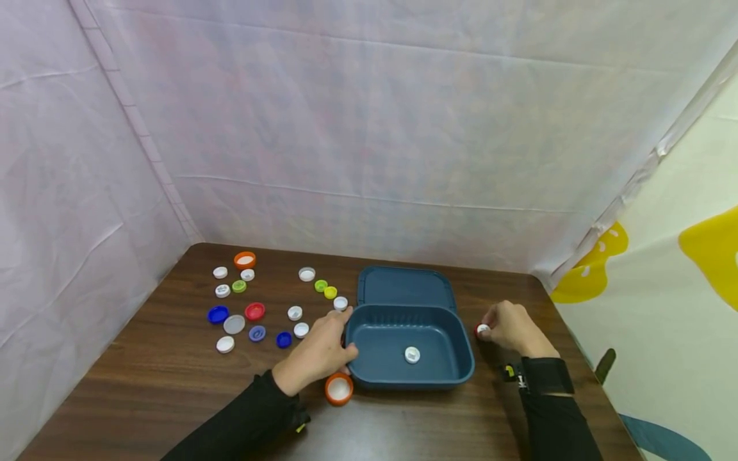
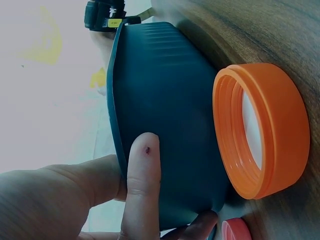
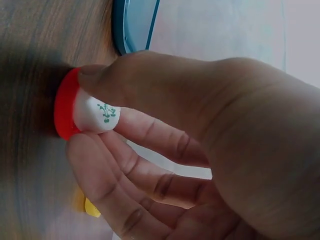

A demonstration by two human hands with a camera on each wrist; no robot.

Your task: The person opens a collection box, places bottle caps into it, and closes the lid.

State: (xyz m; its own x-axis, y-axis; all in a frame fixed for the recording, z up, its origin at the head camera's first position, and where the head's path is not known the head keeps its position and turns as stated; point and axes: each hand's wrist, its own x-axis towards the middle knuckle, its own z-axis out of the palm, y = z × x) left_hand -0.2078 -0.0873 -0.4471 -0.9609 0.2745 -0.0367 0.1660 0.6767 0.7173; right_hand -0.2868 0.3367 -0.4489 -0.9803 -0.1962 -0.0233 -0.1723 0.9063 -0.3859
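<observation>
My left hand [image 1: 319, 349] grips the left end of a dark blue plastic box [image 1: 441, 378], with a finger and thumb at its rim. In the left wrist view, a fingertip [image 2: 145, 155] lies against the box's wall. A white bottle cap [image 1: 412, 355] lies inside the box. On its right, my right hand [image 1: 513, 326] pinches a white cap with green print [image 3: 97, 114] between thumb and finger. That cap sits against a red cap [image 3: 65, 107] on the table. An orange cap [image 1: 339, 389] stands close to the box's front left corner.
Several loose caps are spread over the table's left half, among them a red cap [image 1: 255, 311], a blue cap [image 1: 218, 314] and a grey cap [image 1: 234, 324]. Behind the box lies a blue lid [image 1: 403, 285]. White cloth [image 1: 369, 128] rises behind the table.
</observation>
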